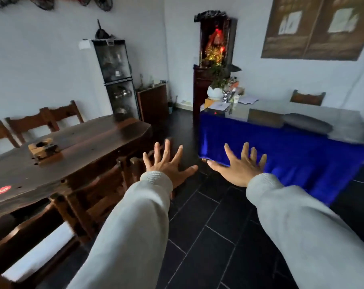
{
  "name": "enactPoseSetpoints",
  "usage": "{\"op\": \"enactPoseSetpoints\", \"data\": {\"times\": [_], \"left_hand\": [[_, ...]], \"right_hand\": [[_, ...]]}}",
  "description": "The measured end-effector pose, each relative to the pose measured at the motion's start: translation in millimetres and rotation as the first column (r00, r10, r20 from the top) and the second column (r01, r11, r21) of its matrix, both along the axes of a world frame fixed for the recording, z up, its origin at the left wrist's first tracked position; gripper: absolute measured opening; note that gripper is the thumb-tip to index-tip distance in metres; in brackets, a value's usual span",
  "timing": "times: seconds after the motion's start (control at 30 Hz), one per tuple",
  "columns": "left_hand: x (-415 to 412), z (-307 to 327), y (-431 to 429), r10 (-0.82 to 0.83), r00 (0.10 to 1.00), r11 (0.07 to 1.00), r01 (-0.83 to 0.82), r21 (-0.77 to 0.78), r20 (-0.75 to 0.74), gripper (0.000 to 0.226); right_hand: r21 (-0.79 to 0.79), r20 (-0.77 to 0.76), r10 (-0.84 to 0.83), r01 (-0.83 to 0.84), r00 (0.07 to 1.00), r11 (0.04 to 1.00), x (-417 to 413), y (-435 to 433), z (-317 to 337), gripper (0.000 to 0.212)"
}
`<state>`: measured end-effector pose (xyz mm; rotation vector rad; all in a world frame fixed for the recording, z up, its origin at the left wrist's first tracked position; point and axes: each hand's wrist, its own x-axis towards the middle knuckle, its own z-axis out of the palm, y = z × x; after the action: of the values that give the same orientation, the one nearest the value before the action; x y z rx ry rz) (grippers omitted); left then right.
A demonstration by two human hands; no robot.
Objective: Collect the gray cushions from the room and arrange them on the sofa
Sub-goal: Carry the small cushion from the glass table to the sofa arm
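The sofa (281, 151) stands at the right under a bright blue cover. A gray cushion (308, 122) lies along its back, with more gray padding (352, 130) beside it at the far right. My left hand (166, 163) and my right hand (242, 165) are stretched out in front of me over the dark floor, fingers spread, holding nothing. Both arms wear pale gray sleeves. The right hand hovers near the sofa's front left corner.
A long dark wooden table (76, 147) with wooden chairs (62, 113) fills the left side. A glass cabinet (118, 80) and a tall dark shrine stand (215, 59) are at the back. Black tiled floor (208, 236) runs between table and sofa.
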<state>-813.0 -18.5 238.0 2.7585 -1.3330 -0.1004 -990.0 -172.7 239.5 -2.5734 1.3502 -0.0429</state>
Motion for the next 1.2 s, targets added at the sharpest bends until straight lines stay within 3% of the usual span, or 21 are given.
{"op": "enactPoseSetpoints", "data": {"times": [0.3,0.47,0.8,1.2], "left_hand": [[-23,-8,-253,-0.261,0.963,0.965,0.260,-0.010,-0.062,0.098],[-12,-5,-374,-0.367,0.925,0.930,0.369,-0.004,-0.096,0.101],[-14,-16,-551,-0.504,0.843,0.858,0.514,0.005,-0.186,0.102],[-15,-43,-786,-0.517,0.838,0.840,0.536,0.086,-0.176,0.108]], "right_hand": [[-0.025,-0.078,-0.345,0.344,0.935,0.938,-69,-189,2,0.115],[0.083,-0.043,-0.485,0.487,0.873,0.869,-66,-278,4,0.114],[0.053,-0.100,-0.581,0.588,0.808,0.807,-71,-429,-10,0.114],[0.075,-0.098,-0.614,0.621,0.783,0.780,-96,-664,-27,0.112]]}}
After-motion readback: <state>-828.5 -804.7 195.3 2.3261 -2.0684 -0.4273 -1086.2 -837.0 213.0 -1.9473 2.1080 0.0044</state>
